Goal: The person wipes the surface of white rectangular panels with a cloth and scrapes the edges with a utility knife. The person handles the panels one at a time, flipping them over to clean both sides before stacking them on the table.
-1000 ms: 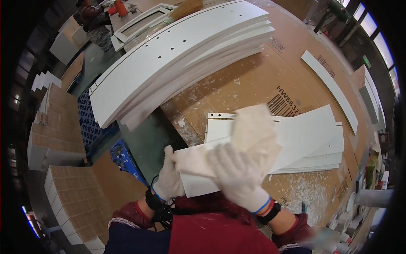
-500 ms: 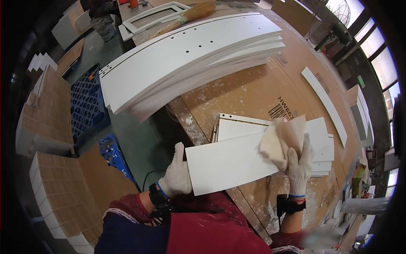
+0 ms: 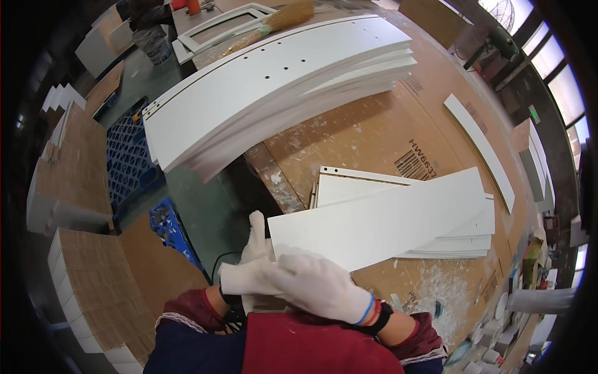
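A long white board lies aslant over other white panels on the cardboard-covered table. My gloved left hand grips its left end, thumb raised beside the edge and fingers hidden beneath. My gloved right hand crosses low in front of the board's near left corner, over my left hand's cuff. Its fingers are bent and slightly blurred. Below them peeks a beige patch of the cloth; the rest is hidden by the hands.
A tall stack of drilled white panels stands at the far side. A straw broom and a white frame lie behind it. On the right rests a narrow white strip. A blue crate and stacked boards stand left.
My right hand has swept from the board's right half down and left to beside my left hand, taking the cloth off the board's face. The board has barely moved.
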Demonstrator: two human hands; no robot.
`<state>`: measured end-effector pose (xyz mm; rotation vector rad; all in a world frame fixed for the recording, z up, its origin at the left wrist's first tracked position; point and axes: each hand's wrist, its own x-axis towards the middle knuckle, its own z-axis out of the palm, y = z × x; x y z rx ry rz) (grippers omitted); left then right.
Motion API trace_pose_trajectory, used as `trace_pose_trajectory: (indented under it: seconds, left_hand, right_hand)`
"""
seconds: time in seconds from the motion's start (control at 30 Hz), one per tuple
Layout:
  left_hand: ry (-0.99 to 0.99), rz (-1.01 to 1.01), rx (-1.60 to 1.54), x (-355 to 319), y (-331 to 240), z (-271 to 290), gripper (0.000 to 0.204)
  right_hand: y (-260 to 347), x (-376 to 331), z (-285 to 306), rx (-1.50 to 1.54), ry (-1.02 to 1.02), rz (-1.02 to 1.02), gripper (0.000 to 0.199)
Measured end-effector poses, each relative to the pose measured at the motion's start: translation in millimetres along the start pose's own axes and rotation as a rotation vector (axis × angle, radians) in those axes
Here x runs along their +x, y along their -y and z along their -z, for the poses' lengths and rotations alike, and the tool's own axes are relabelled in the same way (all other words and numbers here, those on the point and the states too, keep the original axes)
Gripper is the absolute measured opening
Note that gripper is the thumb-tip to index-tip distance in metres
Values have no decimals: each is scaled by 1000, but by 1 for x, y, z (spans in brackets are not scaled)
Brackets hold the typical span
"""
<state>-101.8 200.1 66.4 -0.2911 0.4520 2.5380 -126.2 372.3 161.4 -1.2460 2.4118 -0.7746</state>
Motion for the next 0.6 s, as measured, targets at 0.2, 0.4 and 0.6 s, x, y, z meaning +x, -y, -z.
trace_pose_trajectory:
  seconds: [0.2, 0.4, 0.6]
  left_hand:
    - [-126, -20, 152, 7, 13, -8, 42]
    - [-309, -73, 298, 13, 10, -7, 29]
    - [-394, -64, 368, 8, 8, 11, 38]
  right_hand:
    - [-86, -145, 76, 251, -1006, -590, 48]
    - [-148, -352, 81, -220, -1492, -1120, 54]
    - [-99, -339, 4, -553, -711, -1086, 56]
